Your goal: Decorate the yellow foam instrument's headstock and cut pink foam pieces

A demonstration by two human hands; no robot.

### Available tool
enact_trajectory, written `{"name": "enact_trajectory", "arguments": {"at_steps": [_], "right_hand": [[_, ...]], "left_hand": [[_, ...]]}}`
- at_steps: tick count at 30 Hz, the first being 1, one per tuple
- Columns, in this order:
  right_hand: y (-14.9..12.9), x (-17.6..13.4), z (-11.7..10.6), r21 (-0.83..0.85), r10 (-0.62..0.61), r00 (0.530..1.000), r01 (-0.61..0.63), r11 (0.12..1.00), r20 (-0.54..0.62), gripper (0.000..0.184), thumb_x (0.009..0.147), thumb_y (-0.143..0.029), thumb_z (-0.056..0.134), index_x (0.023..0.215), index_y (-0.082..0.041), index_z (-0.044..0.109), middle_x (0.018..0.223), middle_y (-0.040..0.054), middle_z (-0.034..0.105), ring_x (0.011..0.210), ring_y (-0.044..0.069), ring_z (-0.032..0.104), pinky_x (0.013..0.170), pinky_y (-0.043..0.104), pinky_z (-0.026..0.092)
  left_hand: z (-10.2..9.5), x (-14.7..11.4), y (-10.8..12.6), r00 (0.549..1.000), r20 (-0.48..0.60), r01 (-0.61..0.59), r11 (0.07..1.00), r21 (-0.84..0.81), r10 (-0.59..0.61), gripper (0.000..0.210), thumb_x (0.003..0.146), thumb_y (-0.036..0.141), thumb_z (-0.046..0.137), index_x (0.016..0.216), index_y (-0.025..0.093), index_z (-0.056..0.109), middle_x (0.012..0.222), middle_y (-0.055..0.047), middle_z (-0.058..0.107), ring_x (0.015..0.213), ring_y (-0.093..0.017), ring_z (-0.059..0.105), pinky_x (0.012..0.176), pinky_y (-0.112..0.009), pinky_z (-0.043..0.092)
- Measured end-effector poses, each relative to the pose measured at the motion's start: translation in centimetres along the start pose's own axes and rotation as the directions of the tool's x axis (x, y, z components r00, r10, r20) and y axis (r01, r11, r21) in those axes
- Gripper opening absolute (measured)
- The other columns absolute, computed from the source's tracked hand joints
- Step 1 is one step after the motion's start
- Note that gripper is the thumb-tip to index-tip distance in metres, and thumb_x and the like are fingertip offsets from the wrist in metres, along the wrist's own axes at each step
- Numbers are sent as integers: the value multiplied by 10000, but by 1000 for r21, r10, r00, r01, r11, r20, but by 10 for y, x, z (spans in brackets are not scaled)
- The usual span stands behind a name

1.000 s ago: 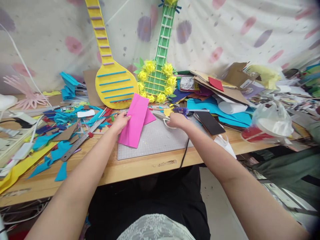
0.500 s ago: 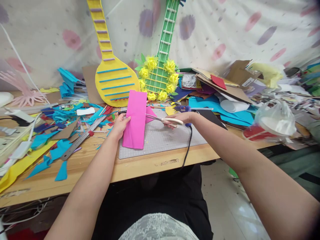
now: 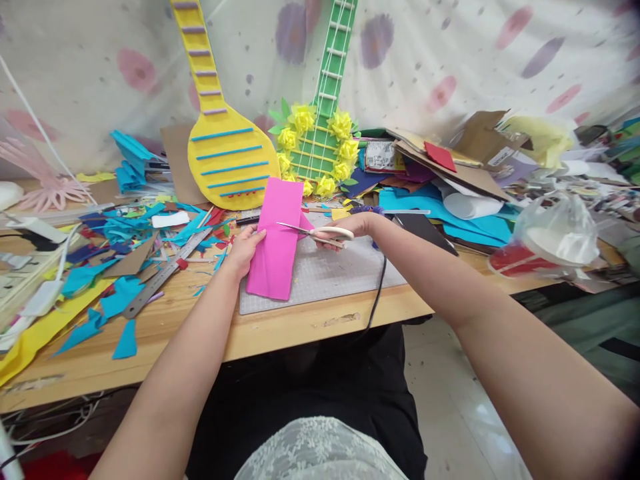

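Note:
My left hand (image 3: 243, 250) pinches the left edge of a folded pink sheet of paper (image 3: 273, 267), held tilted above the grey cutting mat (image 3: 345, 280). In my right hand (image 3: 333, 233) is a pair of scissors with pale handles (image 3: 343, 233). One blade lies across the front of the pink sheet, near mid-height; the other blade is hidden by the paper. A pink corner shows behind the sheet, close to the scissors. Behind my right hand lies a blue-handled tool (image 3: 367, 209), partly covered.
A yellow paper lute shape (image 3: 233, 157) and a green one with yellow flowers (image 3: 320, 143) lean at the back. Blue scraps and a metal ruler (image 3: 165, 273) lie left. Stacked card, blue sheets (image 3: 470, 230) and a bagged red cup (image 3: 535, 250) are right. A black cord (image 3: 377, 297) hangs over the edge.
The scissors have moved left, so a blade now crosses the pink sheet's face. The sheet's top has tilted slightly to the right. My left hand keeps its pinch.

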State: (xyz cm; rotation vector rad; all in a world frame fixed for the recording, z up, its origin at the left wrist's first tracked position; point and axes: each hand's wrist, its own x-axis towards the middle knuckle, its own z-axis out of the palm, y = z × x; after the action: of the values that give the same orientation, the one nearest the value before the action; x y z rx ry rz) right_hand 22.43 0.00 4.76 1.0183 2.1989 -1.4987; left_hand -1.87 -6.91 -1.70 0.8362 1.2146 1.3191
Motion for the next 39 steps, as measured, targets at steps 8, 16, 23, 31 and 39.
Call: {"name": "enact_trajectory", "arguments": {"at_steps": [8, 16, 23, 31, 39], "right_hand": [[-3, -7, 1, -75, 11, 1000, -12, 997, -18, 585, 884, -593, 307, 1079, -125, 599, 849, 49, 605, 655, 87, 539, 640, 193, 453], [3, -6, -1, 2, -46, 999, 46, 999, 22, 579, 853, -637, 355, 965, -119, 588, 716, 10, 536, 606, 86, 494, 596, 203, 434], [10, -2, -8, 104, -115, 987, 104, 989, 111, 576, 754, -688, 490, 910, -136, 538, 676, -11, 487, 570, 77, 469, 555, 207, 419], [9, -1, -9, 117, -116, 986, 102, 988, 122, 552, 752, -664, 524, 907, -135, 542, 678, -20, 470, 554, 64, 451, 506, 193, 370], [8, 1, -8, 104, -110, 988, 98, 990, 108, 529, 774, -650, 508, 888, -133, 530, 694, -13, 474, 556, 61, 451, 513, 191, 376]], "left_hand": [[-3, 1, -3, 997, 52, 56, 998, 2, -56, 567, 465, 167, 814, 955, 178, 528, 771, 2, 670, 635, -155, 634, 677, -333, 526], [-2, 2, -3, 998, 50, 32, 999, 7, -32, 569, 477, 165, 819, 963, 166, 525, 749, 12, 665, 628, -146, 635, 678, -323, 533], [-2, 1, -3, 999, 46, 21, 1000, -2, -21, 576, 468, 157, 823, 956, 165, 517, 760, 9, 671, 618, -143, 634, 643, -315, 541], [1, -3, 1, 999, 30, 25, 999, -20, -24, 564, 462, 127, 814, 936, 164, 512, 727, 22, 669, 585, -133, 627, 596, -282, 536], [5, -7, 5, 999, 1, 33, 999, -21, -33, 538, 466, 103, 803, 915, 157, 512, 716, 22, 668, 563, -126, 620, 580, -272, 531]]}}
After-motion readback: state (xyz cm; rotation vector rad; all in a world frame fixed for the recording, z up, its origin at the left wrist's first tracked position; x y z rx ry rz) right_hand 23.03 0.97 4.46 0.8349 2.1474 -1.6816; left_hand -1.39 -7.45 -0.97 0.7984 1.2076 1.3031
